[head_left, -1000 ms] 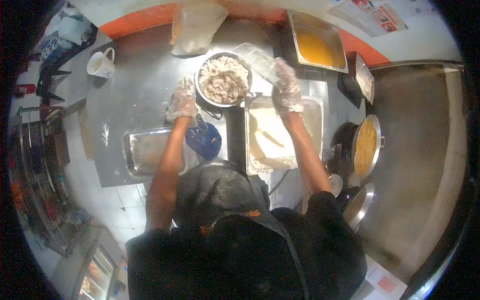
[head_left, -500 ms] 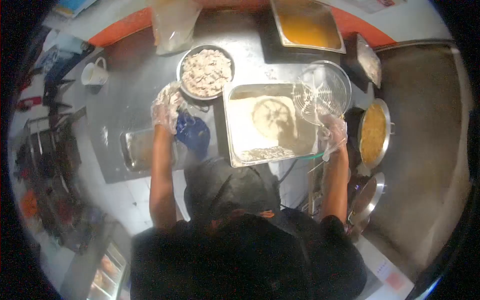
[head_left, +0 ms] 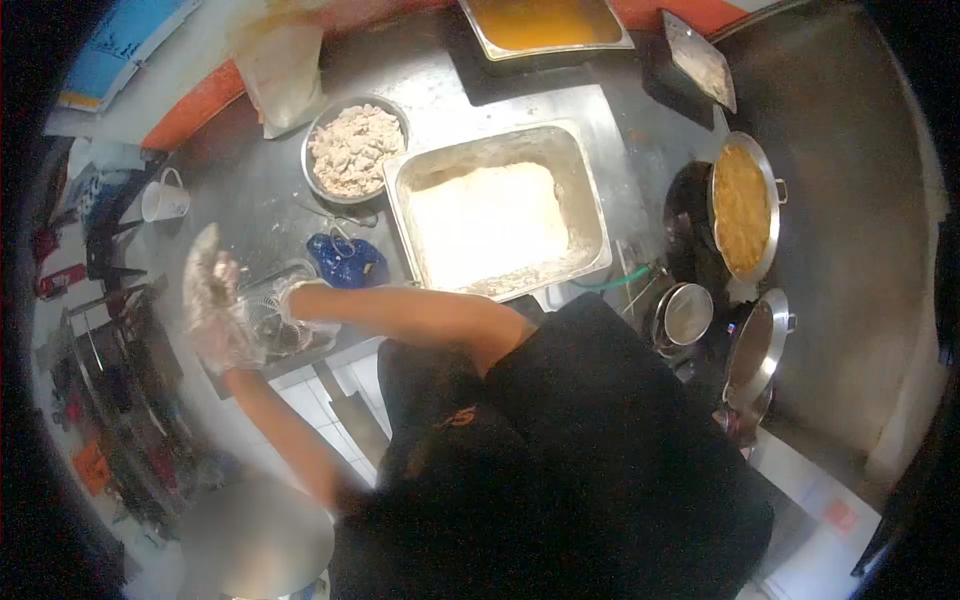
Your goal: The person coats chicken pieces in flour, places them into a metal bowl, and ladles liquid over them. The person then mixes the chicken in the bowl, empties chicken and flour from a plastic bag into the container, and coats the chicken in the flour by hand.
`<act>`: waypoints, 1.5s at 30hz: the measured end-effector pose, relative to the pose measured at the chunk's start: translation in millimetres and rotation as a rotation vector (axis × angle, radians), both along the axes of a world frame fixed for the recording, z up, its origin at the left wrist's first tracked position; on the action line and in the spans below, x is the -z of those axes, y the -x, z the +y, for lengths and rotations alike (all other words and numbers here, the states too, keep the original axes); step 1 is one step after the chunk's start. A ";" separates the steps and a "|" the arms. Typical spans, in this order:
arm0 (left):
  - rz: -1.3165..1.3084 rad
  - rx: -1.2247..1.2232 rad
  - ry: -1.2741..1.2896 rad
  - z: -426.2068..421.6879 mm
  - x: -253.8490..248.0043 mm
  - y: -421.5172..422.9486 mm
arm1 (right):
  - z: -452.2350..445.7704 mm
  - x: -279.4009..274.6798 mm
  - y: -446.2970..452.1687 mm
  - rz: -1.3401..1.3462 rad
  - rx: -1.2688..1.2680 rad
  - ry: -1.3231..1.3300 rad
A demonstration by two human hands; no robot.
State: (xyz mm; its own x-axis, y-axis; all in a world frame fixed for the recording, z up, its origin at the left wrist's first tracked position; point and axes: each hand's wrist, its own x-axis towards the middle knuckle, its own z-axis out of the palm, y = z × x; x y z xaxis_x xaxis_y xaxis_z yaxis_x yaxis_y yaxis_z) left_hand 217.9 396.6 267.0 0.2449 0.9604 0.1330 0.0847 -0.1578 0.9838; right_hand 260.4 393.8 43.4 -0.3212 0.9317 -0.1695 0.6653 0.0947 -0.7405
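My left hand (head_left: 218, 310), in a clear glove, is raised at the left edge of the counter with its fingers stretched out and nothing visible in it. My right arm reaches across to the left. The gloved right hand (head_left: 300, 303) is closed on the round wire strainer (head_left: 262, 305), which lies over the shallow metal tray (head_left: 318, 345); its fingers are partly hidden. Just above that wrist sits a blue bundle (head_left: 345, 262). A bowl of pale meat pieces (head_left: 355, 150) stands farther back, beside a deep metal pan (head_left: 598, 200) holding white flour (head_left: 490, 225).
At the back are a pan of orange liquid (head_left: 545, 25) and a plastic bag (head_left: 285, 80). A mug (head_left: 165, 198) stands at the left. To the right are a large pan of yellow food (head_left: 742, 210) and another pan (head_left: 755, 350). Something round and blurred (head_left: 258, 540) is at lower left.
My right hand has carried the wire strainer from above the flour pan leftward to the shallow tray. My left hand has moved left and down, away from the bowl. The view has shifted.
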 end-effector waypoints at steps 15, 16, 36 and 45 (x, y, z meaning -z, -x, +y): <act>1.085 0.208 0.236 93.4 210.3 -69.1 | -144.3 -127.8 -542.6 -0.734 0.830 -0.209; 1.050 0.170 0.217 91.4 222.2 -71.1 | -143.8 -135.6 -545.4 -0.654 0.857 -0.220; 1.030 -0.206 0.400 79.5 309.4 -68.2 | 23.7 -35.1 -624.5 -0.777 0.507 0.000; 1.107 -0.308 0.370 67.6 296.7 -81.7 | 16.8 8.6 -640.7 -0.857 0.379 0.055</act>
